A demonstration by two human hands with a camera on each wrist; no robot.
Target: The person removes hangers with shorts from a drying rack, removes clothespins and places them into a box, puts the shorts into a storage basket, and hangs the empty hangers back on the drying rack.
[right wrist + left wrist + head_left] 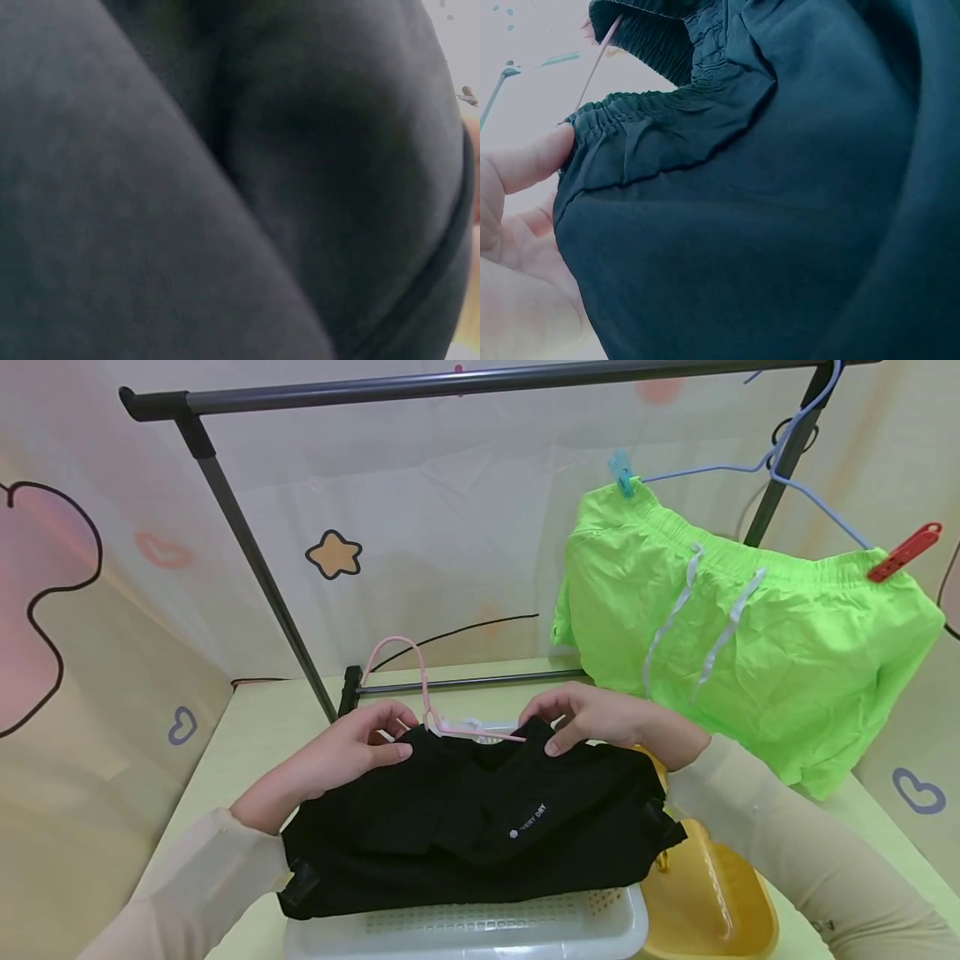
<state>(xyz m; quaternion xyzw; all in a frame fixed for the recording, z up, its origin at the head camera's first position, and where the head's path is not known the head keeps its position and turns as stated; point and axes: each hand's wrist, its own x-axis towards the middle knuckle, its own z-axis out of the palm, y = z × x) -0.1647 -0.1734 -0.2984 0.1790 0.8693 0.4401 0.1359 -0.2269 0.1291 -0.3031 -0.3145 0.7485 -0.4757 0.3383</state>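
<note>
Black shorts [457, 802] with a gathered elastic waistband and small white print hang spread between both hands, low over a white basket. My left hand [367, 739] pinches one end of the waistband, and the left wrist view shows its thumb [536, 161] on the gathered edge. At the other end, my right hand [585, 714] pinches the waistband between thumb and fingers. A pink hanger [425, 681] stands up behind the waistband; one arm of it crosses the opening toward my right hand, while its other arm is hidden by the cloth. Dark fabric [225, 225] fills most of the right wrist view.
Bright green shorts [750, 627] hang on a blue hanger [806, 493] at right, held by a blue clothespin [621, 472] and a red clothespin [903, 552]. A dark rack bar [465, 381] runs overhead. Below are the white basket [465, 935] and a yellow basin [712, 902].
</note>
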